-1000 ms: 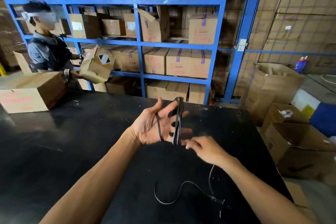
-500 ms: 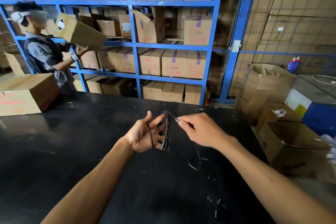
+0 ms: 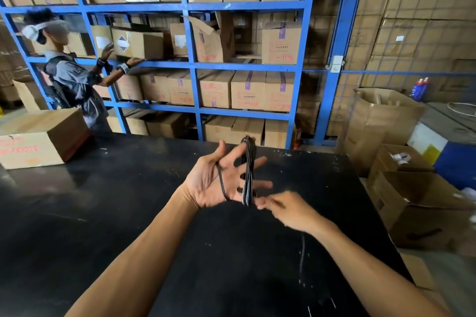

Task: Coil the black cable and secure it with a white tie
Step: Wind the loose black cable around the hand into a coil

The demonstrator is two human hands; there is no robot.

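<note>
The black table [image 3: 108, 213] fills the lower part of the view, and its far edge runs just in front of the blue shelving [image 3: 190, 64] loaded with cardboard boxes. Most of the table surface around the hands is free; only a cardboard box [image 3: 38, 139] sits at its far left corner, and open boxes [image 3: 422, 201] stand on the floor beyond its right edge. At the shelving on the left, another person [image 3: 72, 80] reaches both hands to a box. Both forearms of the wearer stretch forward over the table. The left hand [image 3: 219, 183] is held up with the palm open and the fingers spread apart, and the black cable [image 3: 248, 175] is wound in several turns over these fingers, with one strand crossing the palm. The right hand [image 3: 291, 211] is just beside the lower end of the coil, blurred, its fingertips pinched together at the cable. A loose piece of the cable lies on the table under the right forearm.
</note>
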